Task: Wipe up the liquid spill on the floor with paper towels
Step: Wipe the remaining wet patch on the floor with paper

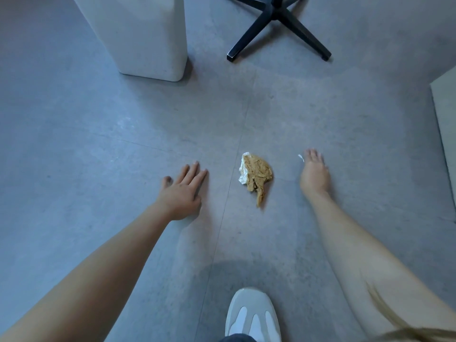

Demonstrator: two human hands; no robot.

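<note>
A crumpled paper towel (255, 175), soaked brown with a white corner left, lies on the grey floor (98, 134) between my hands. My left hand (182, 191) is spread flat over the floor to the towel's left, fingers straight, apart from it. My right hand (314, 172) reaches out to the towel's right with straight fingers, holding nothing. A tiny white paper scrap (300, 157) lies beside its fingertips. I see no pooled liquid on the floor.
A white pedestal base (148, 43) stands at the back left. A black star-shaped chair base (278, 23) is at the back right. A pale furniture edge (445, 119) runs along the right. My light grey shoe (251, 317) is at the bottom centre.
</note>
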